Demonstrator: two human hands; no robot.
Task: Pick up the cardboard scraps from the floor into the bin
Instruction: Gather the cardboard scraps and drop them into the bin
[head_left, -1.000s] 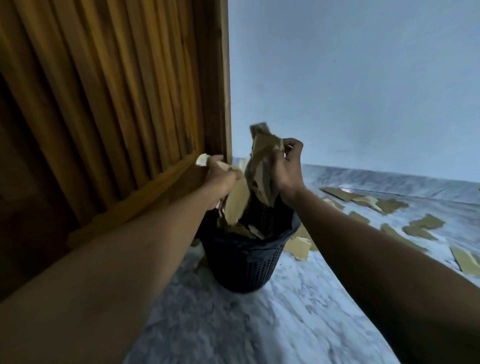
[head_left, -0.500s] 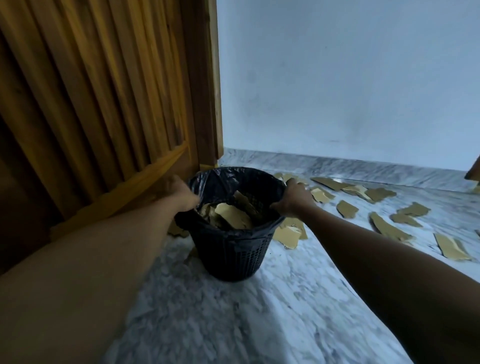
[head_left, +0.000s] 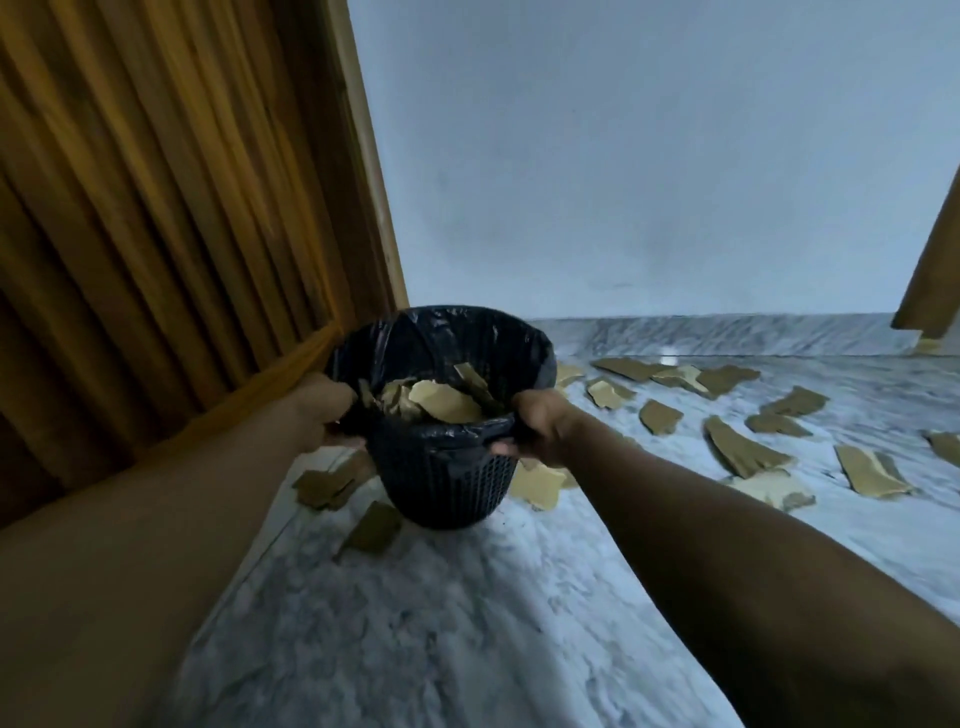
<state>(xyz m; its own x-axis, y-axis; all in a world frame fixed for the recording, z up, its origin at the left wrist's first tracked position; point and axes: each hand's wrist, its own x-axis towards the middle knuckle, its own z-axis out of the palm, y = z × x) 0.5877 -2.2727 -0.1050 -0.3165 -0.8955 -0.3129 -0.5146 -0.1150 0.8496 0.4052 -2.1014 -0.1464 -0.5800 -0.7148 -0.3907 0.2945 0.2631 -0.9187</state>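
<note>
Both hands are clamped onto the bin right now. Left hand (head_left: 324, 410) has its grip curled over the rim at about 9 o'clock, fingers tucked down onto the black liner (head_left: 441, 338). Right hand (head_left: 540, 426) does the same at roughly 3 o'clock, thumb showing under the rim edge and knuckles wrapped over the top. Neither hand is holding any cardboard.

The bin (head_left: 441, 483) itself is a dark mesh plastic basket, sitting or maybe slightly lifted off the marble floor (head_left: 441, 623), can't really tell which. Inside it there's a pile of tan cardboard scraps (head_left: 444, 402), reaching near the rim.

No brand, label or writing readable anywhere, it's all too dim and soft.

Compared to half a second ago: same two-handed hold on the rim, but the bin has come closer to the camera and away from the wooden slatted door (head_left: 156, 208) at 10 o'clock. That uncovered a couple of scraps at its 7 o'clock, a flat bunch (head_left: 327, 483) and a single piece (head_left: 374, 530). A second ago both hands were up above the bin stuffing cardboard in.

Further out, lots of loose pieces (head_left: 743, 452) are scattered from 1 to 3 o'clock across the floor, one pale piece (head_left: 540, 483) just beside the bin's base. Plain pale wall (head_left: 623, 156) at 12 o'clock, a wooden post (head_left: 935, 260) at the far right edge.
</note>
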